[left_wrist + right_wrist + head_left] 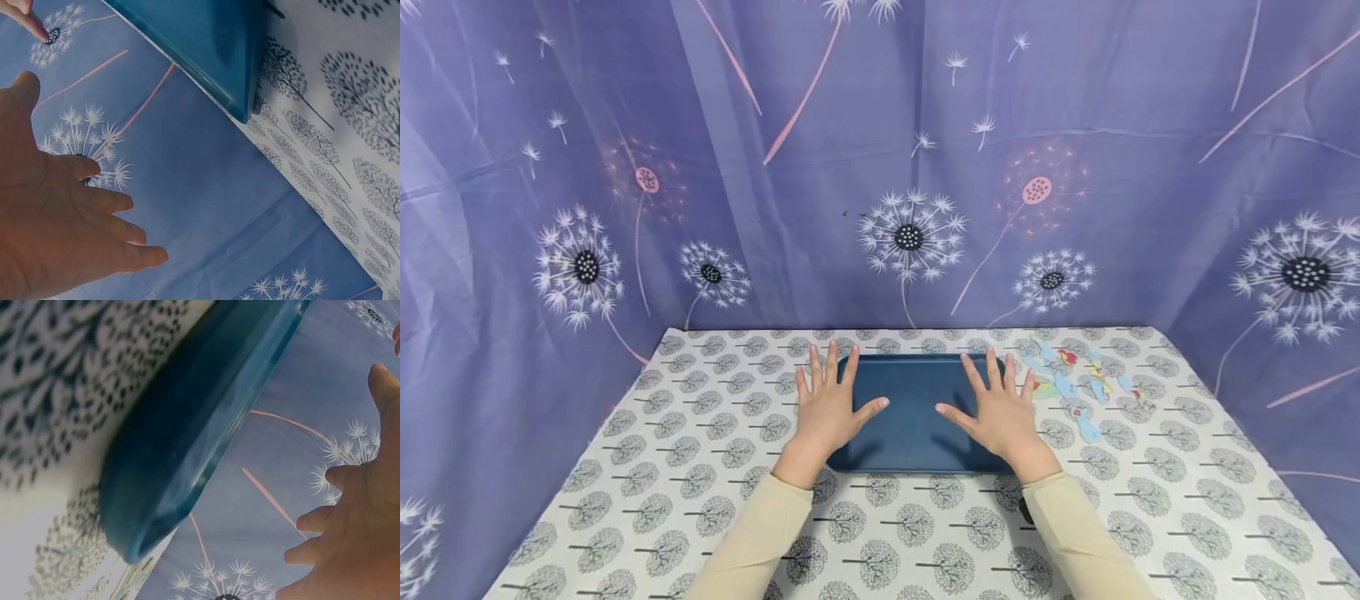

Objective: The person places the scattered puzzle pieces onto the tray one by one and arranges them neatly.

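A dark blue rectangular tray [910,417] lies on the patterned tablecloth in the head view. My left hand [829,410] is spread over its left end, fingers straight and thumb pointing inward. Over the tray's right end, my right hand [1002,417] spreads in the same way. Both wrist views show a gap between palm and tray: the left hand [75,200] and the right hand [356,506] hover above it and hold nothing. To the right of the tray lie several flat, colourful pieces [1063,385], mostly light blue with red and yellow parts, too small to identify.
The white tablecloth [700,475] carries a grey tree print and covers the table. Behind it and at both sides hangs a purple curtain [820,250] with dandelion designs. A small black object [1026,510] shows partly beside the right sleeve.
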Tool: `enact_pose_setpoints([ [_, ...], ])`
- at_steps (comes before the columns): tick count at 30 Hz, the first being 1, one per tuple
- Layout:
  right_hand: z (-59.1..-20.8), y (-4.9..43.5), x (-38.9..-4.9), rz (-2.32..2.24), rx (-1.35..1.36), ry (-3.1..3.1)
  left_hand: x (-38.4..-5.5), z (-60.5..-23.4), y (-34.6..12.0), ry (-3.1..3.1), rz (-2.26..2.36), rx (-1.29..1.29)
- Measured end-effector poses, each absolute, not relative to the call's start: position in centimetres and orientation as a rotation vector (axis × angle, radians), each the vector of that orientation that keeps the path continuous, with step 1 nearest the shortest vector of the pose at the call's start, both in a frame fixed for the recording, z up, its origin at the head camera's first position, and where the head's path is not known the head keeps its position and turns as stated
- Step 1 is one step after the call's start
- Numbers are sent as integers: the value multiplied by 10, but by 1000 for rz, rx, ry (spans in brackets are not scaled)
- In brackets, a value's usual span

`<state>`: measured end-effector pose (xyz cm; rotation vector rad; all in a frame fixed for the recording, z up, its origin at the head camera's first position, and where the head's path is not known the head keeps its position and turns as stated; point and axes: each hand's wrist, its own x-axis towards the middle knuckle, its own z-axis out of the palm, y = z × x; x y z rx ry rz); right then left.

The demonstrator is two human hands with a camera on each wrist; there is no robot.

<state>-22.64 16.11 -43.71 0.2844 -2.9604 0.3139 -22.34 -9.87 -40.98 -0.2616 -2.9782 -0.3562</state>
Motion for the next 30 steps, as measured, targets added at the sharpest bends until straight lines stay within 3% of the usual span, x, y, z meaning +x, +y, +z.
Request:
enact_pose_setpoints([
  [30,-415,205,-242,477,438,-2772,-232,-406,-120,-2863,-784,-329],
])
